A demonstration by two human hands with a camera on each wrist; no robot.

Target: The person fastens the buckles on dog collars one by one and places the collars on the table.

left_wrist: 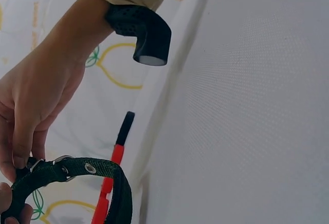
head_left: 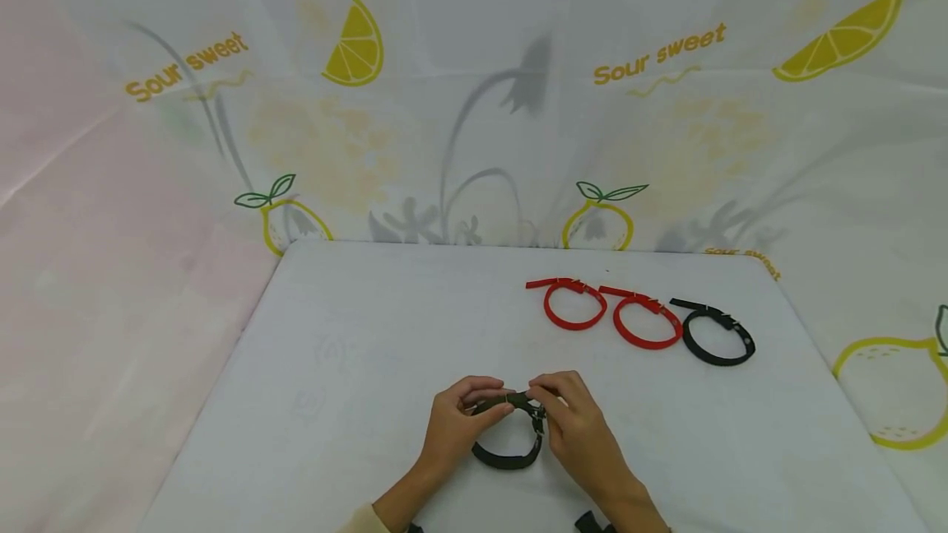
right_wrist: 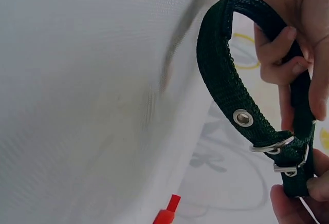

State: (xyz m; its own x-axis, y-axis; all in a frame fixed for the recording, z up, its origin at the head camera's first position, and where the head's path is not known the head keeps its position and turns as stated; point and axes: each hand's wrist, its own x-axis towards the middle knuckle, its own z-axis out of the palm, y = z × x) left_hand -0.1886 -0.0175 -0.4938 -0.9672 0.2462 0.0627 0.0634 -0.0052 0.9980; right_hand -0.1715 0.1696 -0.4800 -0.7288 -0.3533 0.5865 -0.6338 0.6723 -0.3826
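A dark green webbing pet collar, looped into a ring, is held between both hands above the white tabletop. My left hand pinches the strap at the loop's upper left, thumb in front and fingers behind. My right hand pinches the strap's end beside the metal buckle at the upper right. In the right wrist view the collar shows a metal eyelet, a ring and the buckle, with the strap end gripped by the right fingertips.
Two red collars and a black collar lie in a row on the white table, at its back right. Behind the table hangs a lemon-printed cloth. A dark wrist camera mount sits on my right wrist.
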